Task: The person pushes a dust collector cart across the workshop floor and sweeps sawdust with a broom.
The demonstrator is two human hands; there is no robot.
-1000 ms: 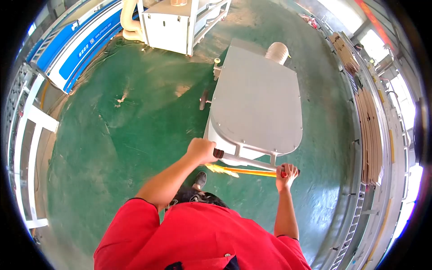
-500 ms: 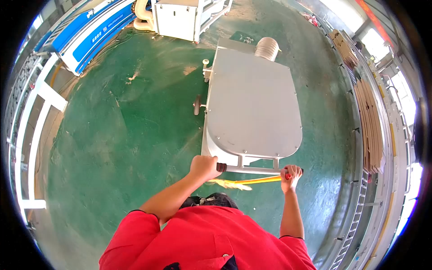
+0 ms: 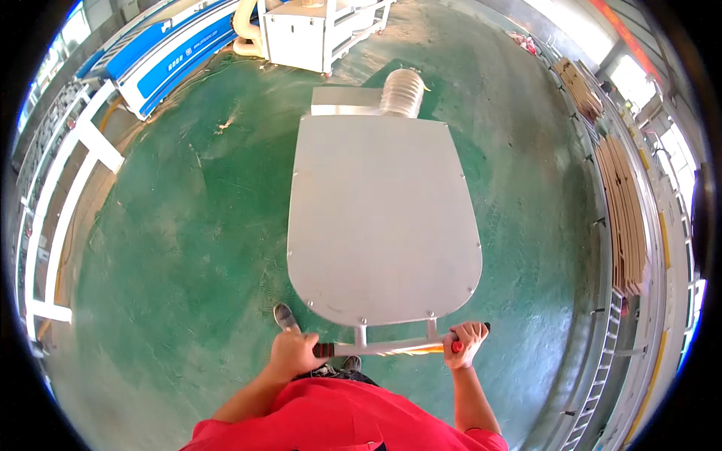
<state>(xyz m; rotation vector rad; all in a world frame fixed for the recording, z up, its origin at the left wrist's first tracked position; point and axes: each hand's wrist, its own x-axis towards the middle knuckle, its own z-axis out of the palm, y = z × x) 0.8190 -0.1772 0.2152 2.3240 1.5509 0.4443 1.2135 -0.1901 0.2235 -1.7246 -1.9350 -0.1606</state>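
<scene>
In front of me stands a wheeled machine with a flat grey metal cover (image 3: 382, 218) and rounded near corners. A short metal handlebar (image 3: 387, 347) juts from its near end on two posts. My left hand (image 3: 293, 355) is closed around the bar's left end, beside a dark grip. Around the right end wraps my right hand (image 3: 465, 343), with a small red part (image 3: 456, 346) showing by the fingers. A yellow-orange strip (image 3: 421, 349) shows along the bar, mostly hidden. At the far end of the machine a ribbed silver hose (image 3: 401, 93) rises.
Green floor (image 3: 180, 263) surrounds the machine. A white cabinet frame (image 3: 297, 37) stands ahead, with a blue and white machine (image 3: 180, 56) to its left. White rails (image 3: 71, 203) run along the left side. Stacked brown boards (image 3: 621, 218) and a ladder-like rack (image 3: 598, 368) line the right.
The machine has swung from a slant to nearly straight ahead and now appears farther left and lower. Both hands stay on the handlebar and have shifted down-left with it. My shoes now show below.
</scene>
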